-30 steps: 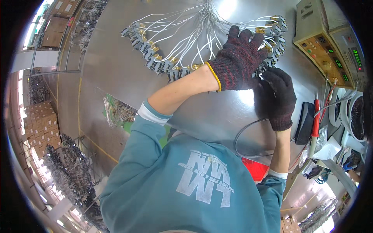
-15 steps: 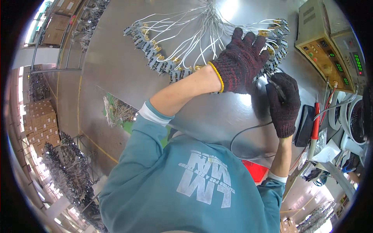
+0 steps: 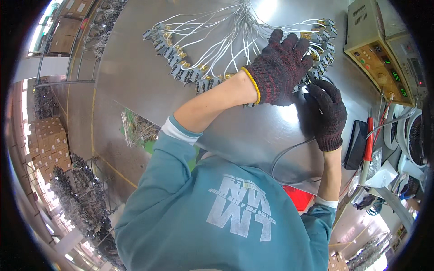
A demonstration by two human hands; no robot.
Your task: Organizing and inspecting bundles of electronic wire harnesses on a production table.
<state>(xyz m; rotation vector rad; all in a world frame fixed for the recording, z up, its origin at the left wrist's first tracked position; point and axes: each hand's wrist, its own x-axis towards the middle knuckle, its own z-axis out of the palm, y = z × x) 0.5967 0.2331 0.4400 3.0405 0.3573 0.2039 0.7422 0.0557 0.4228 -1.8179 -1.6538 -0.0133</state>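
Note:
My left hand (image 3: 280,70), in a dark red-flecked knit glove with a yellow cuff, lies over the right end of an arc of small grey connectors (image 3: 181,67). Its fingers are stretched out and slightly apart; the thumb is hidden. White wires (image 3: 221,54) run from the connectors to a bundle at the far edge. Just right of it, my gloved right hand (image 3: 329,115) is closed close to the connectors, its fingertips bent toward them. A dark cable (image 3: 285,153) leads out from under this hand, but what the fingers grip is hidden.
Two bench instruments (image 3: 384,67) with displays stand at the right rear of the metal table (image 3: 135,86). Near them lie a black phone-like slab (image 3: 356,144), a red-handled probe (image 3: 369,140) and a white fan (image 3: 413,135). A red bin (image 3: 298,198) sits below the front edge.
My right hand has shifted slightly up and left, closer to the connectors, and its fingers have bent. My left hand has barely moved. The green digits on the right-hand instrument have gone dark.

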